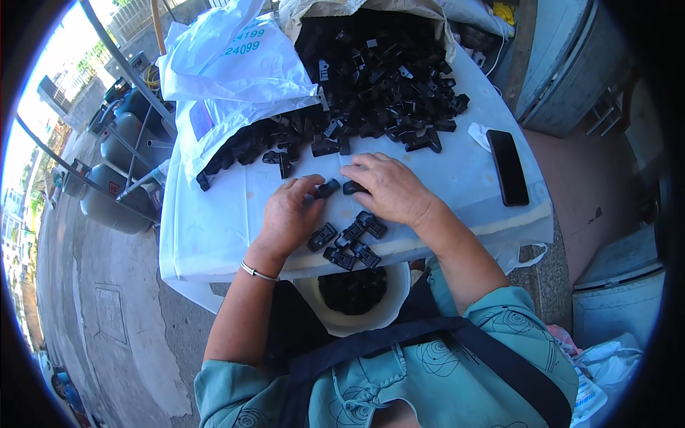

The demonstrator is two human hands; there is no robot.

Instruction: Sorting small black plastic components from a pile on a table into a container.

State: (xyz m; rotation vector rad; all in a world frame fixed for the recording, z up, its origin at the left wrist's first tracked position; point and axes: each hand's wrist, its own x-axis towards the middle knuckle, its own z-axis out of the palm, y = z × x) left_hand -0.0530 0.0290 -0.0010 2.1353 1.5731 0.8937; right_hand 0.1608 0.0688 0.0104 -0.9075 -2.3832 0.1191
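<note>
Over the middle of the white-covered table, my left hand [291, 214] closes its thumb and fingers on a small black plastic part [327, 188]. Just right of it, my right hand [389, 187] curls over another black plastic piece [352, 187], which is partly hidden under the fingers. Closer to me, several similar black clips [349, 234] lie in a loose cluster near the table's front edge. Beyond my hands spreads a large heap of black plastic parts [385, 93], spilling toward me out of sacks.
A white printed plastic sack [235, 78] covers the heap's left side. A black phone [507, 167] lies at the table's right. Below the front edge, a white bucket [392, 303] holds black parts. Grey gas cylinders [114, 200] stand left, beyond the table.
</note>
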